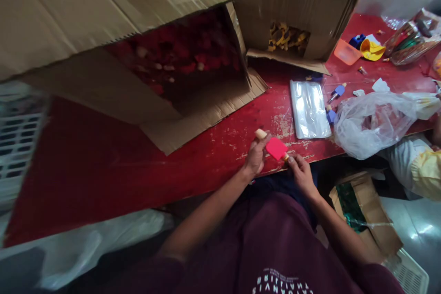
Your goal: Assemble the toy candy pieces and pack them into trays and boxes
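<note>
Both of my hands hold a small pink flat-headed tool (276,148) above the front edge of a worn red table (220,156). My left hand (255,156) grips its pale wooden handle end. My right hand (301,174) pinches the opposite end, where a small orange tip shows. A flat clear plastic packet (309,109) lies beyond my right hand. Two small blue-and-metal tools (336,93) lie near that packet, and a crumpled clear plastic bag (372,124) sits to its right.
Open cardboard boxes on the table hold red items (172,50) and yellow items (287,39). An orange tub (347,52) and assorted packets stand at the far right. A co-worker's sleeve (425,174) shows at the right edge. A cardboard box (365,211) sits on the floor.
</note>
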`<state>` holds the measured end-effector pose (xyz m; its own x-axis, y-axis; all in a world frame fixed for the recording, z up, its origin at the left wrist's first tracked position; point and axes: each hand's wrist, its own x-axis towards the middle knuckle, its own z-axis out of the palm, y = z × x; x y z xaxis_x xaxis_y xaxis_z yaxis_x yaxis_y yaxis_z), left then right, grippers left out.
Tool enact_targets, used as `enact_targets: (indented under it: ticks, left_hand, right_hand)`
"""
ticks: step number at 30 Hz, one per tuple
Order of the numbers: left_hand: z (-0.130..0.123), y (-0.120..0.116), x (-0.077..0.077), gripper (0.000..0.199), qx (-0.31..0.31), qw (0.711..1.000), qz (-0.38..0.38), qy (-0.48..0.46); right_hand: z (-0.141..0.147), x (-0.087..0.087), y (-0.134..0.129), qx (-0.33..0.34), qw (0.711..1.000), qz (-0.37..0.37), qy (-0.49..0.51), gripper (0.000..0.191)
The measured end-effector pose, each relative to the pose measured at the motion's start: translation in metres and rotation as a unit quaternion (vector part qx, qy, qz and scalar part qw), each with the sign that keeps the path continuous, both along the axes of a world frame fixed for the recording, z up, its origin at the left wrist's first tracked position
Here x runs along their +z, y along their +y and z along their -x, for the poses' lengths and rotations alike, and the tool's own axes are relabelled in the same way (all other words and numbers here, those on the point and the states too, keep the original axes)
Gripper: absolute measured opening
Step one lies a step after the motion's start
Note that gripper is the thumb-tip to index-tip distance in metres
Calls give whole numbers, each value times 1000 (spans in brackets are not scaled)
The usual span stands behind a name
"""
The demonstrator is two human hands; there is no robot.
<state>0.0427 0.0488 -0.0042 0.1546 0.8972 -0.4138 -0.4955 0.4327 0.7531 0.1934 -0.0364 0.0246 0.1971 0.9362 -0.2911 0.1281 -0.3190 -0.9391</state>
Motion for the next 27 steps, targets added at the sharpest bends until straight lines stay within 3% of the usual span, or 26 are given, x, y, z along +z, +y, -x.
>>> enact_targets:
  ticks: [2,3,5,9,11,13,16,21,22,25,27]
  left_hand:
    - [4,17,-34,51,1,987,-77,144]
    - [8,25,-50,48,-2,961,-123,246]
    - [18,42,-75,49,-35,860,-205,465]
    - [43,62,-109,53,-37,795,-271,541]
    - [51,66,-129,58,-77,688,-341,635]
    - [54,67,-151,60,-78,602,-374,701]
    - [54,67,-174,59,-41,528,-397,749]
    - [59,67,-183,58,21,473,-435,766]
    - [61,68,-184,58,32,464,-443,767]
    - [66,74,-198,58,67,438,-459,770]
    - [70,81,-215,55,96,415,-471,772]
  right_hand:
    - [-32,-20,24,-71,989,-2,-133,56]
    - [-49,-29,37,-106,972,10,-208,59]
    - [-81,-41,64,-150,948,18,-280,62]
    - [-112,-49,99,-171,916,-5,-364,56]
    - [-117,-49,115,-175,896,-38,-405,54]
    - [-123,-42,140,-165,878,-82,-441,53]
    - [-134,-6,210,-121,852,-152,-486,48]
    - [-154,109,379,-82,793,-228,-559,48]
    - [-157,133,412,-81,774,-242,-579,52]
    - [-165,191,491,-81,664,-237,-705,69]
    - [-169,212,527,-90,639,-192,-739,70]
